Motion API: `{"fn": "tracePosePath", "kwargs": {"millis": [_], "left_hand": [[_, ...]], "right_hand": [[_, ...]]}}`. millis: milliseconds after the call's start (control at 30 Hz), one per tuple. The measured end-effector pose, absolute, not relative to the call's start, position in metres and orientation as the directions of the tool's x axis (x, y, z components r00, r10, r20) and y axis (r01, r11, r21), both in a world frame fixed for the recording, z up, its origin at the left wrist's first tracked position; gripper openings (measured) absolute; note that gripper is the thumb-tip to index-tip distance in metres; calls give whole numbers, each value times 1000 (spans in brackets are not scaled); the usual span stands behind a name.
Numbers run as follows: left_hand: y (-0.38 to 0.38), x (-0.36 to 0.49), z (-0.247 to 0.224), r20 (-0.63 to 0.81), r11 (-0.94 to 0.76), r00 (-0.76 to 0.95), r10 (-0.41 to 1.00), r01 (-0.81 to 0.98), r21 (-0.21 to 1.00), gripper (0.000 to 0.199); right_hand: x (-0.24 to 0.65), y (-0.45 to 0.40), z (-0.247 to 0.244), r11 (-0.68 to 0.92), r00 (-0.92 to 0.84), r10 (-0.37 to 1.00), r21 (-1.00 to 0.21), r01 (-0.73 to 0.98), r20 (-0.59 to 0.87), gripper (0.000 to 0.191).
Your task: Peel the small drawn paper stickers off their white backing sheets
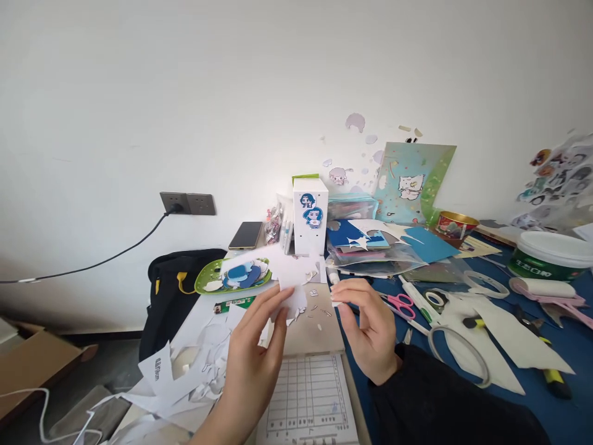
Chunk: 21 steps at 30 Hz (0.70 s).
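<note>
Green tray (202, 283) with blue cutouts (241, 275)

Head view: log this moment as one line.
left hand: pinching white paper piece | right hand: fingertips pinched, empty | beneath: tan board

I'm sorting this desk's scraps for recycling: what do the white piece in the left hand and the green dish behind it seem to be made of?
White piece pinched by the left hand: looks like thin matte paper, with irregular cut edges and a slight bend. Green dish: probably glossy plastic, judging by its shiny rim, though glazed ceramic can't be ruled out.
</note>
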<state>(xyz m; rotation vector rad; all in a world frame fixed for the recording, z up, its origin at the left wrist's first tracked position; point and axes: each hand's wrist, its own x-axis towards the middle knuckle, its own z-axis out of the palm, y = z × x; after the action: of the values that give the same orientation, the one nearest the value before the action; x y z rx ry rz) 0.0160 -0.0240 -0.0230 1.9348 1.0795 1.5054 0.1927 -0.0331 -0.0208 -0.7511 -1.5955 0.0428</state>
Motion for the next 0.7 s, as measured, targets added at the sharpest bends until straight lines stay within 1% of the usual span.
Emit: {"fn": "tracePosePath", "kwargs": {"millis": [67, 167, 367, 533, 700], "left_hand": [[-25, 17, -24, 582, -563, 42, 812, 319, 763, 32], [-23, 17, -27, 540, -512, -12, 842, 301, 805, 31], [-16, 17, -33, 473, -448, -53, 880, 243, 861, 34], [-17, 19, -33, 479, -457, -49, 876, 231, 859, 36], [-18, 19, -33, 498, -465, -52, 866, 284, 839, 37]], "right_hand": [[190, -35, -22, 779, -1, 519, -473, 413, 855, 24], [183, -34, -25, 779, -48, 555, -498, 382, 831, 24], [177, -30, -30, 765, -101, 600, -533, 362, 793, 19], [178, -26, -31, 713, -64, 656, -589, 381, 752, 17], [178, -25, -33, 673, -64, 699, -625, 395, 712, 17]]}}
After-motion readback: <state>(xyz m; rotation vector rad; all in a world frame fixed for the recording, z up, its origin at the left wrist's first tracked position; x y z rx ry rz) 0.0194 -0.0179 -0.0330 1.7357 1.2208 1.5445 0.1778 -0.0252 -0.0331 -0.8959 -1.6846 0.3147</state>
